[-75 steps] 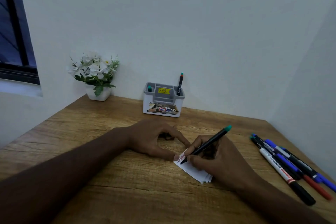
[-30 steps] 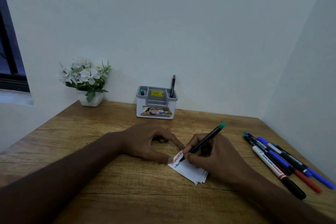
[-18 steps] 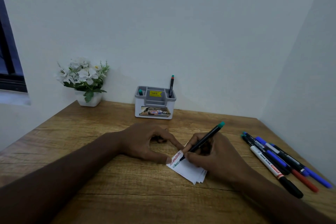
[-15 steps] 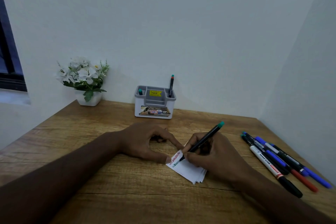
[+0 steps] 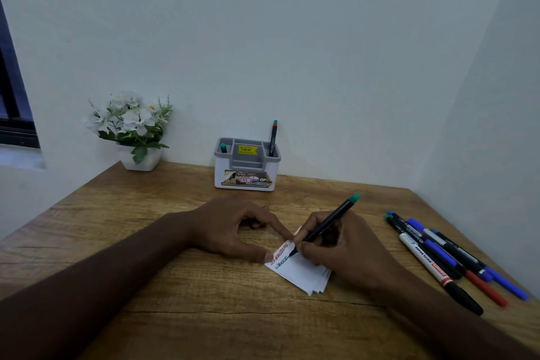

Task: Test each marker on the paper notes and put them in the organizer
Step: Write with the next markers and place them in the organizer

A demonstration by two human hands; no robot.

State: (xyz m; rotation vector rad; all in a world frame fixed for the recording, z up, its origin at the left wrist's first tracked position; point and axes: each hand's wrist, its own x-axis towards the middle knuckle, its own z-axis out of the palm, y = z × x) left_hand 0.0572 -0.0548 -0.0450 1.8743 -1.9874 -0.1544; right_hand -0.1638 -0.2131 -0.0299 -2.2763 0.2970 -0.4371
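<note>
My right hand grips a black marker with a green end, its tip touching the top sheet of a small stack of white paper notes. A red scribble and a green scribble lie near the notes' upper left corner. My left hand pins that corner down with thumb and forefinger. The grey and white organizer stands at the back against the wall, with one marker upright in its right slot and a green cap showing in its left slot.
Several markers in blue, red, black and white lie side by side on the wooden table's right side, close to the wall. A white pot of white flowers stands at the back left. A dark window frame is at the far left.
The green scribble under the red one has grown longer as my right hand moved the marker tip rightward. My left hand stays on the notes. The camera view shifted slightly.
</note>
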